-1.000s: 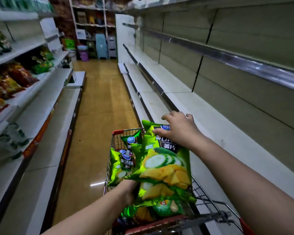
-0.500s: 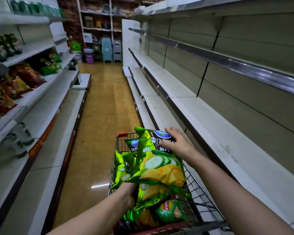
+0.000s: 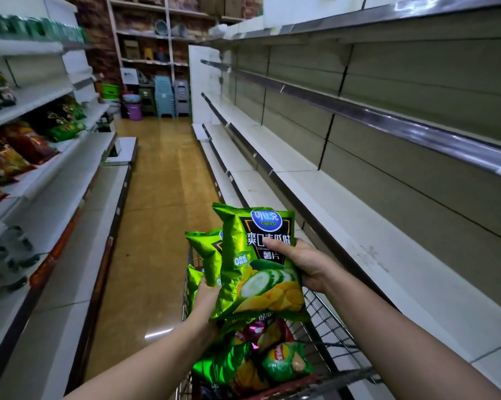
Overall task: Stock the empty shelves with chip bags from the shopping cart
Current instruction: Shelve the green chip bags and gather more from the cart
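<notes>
A large green cucumber-flavour chip bag (image 3: 252, 255) stands upright above the wire shopping cart (image 3: 327, 321). My right hand (image 3: 298, 262) grips its right edge, thumb across the front label. My left hand (image 3: 207, 295) holds its lower left corner from behind, along with a second green bag (image 3: 207, 249) just behind the first. More chip bags (image 3: 260, 359), green and purple, lie piled in the cart below. The empty white shelf (image 3: 359, 226) runs along the right side, level with the bag.
Left shelves (image 3: 41, 174) carry red and green snack bags (image 3: 21, 145) and bottles. The tan aisle floor (image 3: 156, 197) stretches ahead to stacked plastic stools (image 3: 165, 96) and a purple bucket (image 3: 134, 108). A metal-edged upper shelf (image 3: 387, 122) overhangs the right side.
The front bag has been lifted higher and turned upright. My right hand slid from its top edge down to its right side. The view came closer to the right shelves.
</notes>
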Demonstrator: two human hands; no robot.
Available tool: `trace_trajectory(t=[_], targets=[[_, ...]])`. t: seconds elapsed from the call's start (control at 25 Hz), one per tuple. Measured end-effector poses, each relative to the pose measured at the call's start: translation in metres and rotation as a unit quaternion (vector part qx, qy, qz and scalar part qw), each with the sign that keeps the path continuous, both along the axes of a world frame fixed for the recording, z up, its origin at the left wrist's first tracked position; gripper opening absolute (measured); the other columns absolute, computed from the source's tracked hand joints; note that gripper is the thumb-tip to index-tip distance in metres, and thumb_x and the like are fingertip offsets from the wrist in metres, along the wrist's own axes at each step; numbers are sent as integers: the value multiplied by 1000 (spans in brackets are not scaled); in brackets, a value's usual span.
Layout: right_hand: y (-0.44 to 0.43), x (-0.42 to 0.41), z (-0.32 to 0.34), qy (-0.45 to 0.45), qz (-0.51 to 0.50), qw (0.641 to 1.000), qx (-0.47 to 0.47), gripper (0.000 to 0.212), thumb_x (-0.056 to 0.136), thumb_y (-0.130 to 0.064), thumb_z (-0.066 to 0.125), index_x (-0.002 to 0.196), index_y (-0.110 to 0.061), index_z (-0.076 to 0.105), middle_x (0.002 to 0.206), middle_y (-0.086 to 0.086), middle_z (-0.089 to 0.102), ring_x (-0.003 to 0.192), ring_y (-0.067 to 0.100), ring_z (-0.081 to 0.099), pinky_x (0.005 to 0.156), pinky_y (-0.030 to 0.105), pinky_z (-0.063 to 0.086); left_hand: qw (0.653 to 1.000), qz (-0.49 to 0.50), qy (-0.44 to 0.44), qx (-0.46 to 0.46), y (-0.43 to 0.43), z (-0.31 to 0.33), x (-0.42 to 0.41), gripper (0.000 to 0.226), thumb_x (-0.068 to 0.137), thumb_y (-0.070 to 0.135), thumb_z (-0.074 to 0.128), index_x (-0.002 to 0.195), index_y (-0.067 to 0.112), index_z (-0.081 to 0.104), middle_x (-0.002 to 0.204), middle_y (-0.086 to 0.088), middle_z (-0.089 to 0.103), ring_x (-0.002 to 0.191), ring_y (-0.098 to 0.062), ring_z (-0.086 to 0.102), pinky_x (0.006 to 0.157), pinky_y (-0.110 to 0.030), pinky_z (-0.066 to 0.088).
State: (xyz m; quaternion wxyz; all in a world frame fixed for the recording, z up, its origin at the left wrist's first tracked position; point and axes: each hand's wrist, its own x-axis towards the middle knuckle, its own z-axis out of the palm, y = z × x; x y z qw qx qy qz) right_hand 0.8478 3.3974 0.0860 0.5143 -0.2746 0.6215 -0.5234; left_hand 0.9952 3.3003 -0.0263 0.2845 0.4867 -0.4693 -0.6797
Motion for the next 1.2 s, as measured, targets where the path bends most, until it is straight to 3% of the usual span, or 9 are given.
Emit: trace_trajectory(t=[0.08,0.16,0.24,0.32,0.56,0.76,1.0,1.08,1.2], targets=[[12,1,7,1,-15,999,-44,46,62,-28,75,104,-13,63,101,16,71,81,26,70,82,38,56,999,-35,8,-34,20,38,10,47,90,6,59,132,-2,42,109,-19,62,68,-18,57,55,-13,47],[24,2,16,28,-37,996,-73,46,64,-24,75,107,-11,62,98,14,72,79,24,71,75,33,59,995,-83,13,-59,23,47,6,36,95,-3,45,130,1,40,74,-17,60,38,-3,51,33,-8,33],[38,3,29,69,-67,991,-90,49,64,-23,76,109,-11,61,97,12,73,80,23,71,71,31,59,990,-115,40,-74,33,74,-4,28,96,-6,39,117,13,39,47,-3,52,22,1,41,27,-9,29],[53,5,45,87,-100,984,-115,44,67,-20,76,107,-11,62,95,11,74,78,22,71,66,29,58,987,-125,68,-70,43,89,-14,21,95,-6,41,108,10,44,36,2,51,23,2,44,28,-10,32],[115,11,101,146,-157,958,-189,46,60,-13,83,102,-8,64,90,10,74,73,21,72,60,26,56,966,-186,165,-70,60,126,-43,17,81,-4,64,90,8,57,65,-7,65,44,-11,62,42,-19,47],[204,4,152,204,-237,927,-209,44,61,-20,79,101,-7,67,91,11,74,75,23,71,63,27,57,934,-252,236,-91,98,180,-87,16,81,2,66,95,7,59,61,-5,69,47,-15,66,41,-24,50],[325,-3,202,247,-389,860,-217,33,60,-24,73,88,-8,71,79,9,74,64,19,70,55,25,56,867,-393,281,-125,174,246,-131,75,45,27,88,113,7,62,98,-16,72,80,-28,71,69,-39,59],[354,-15,216,249,-438,840,-201,26,65,-22,75,85,-7,71,74,9,74,59,19,70,55,27,57,849,-415,297,-136,198,265,-148,73,52,25,85,118,7,59,104,-17,71,87,-30,70,77,-42,58],[376,-38,232,231,-487,826,-162,29,71,-25,78,88,-3,70,73,13,73,58,23,69,60,35,59,831,-442,307,-141,217,287,-168,49,61,15,81,107,10,66,99,-14,73,78,-23,72,68,-34,60]])
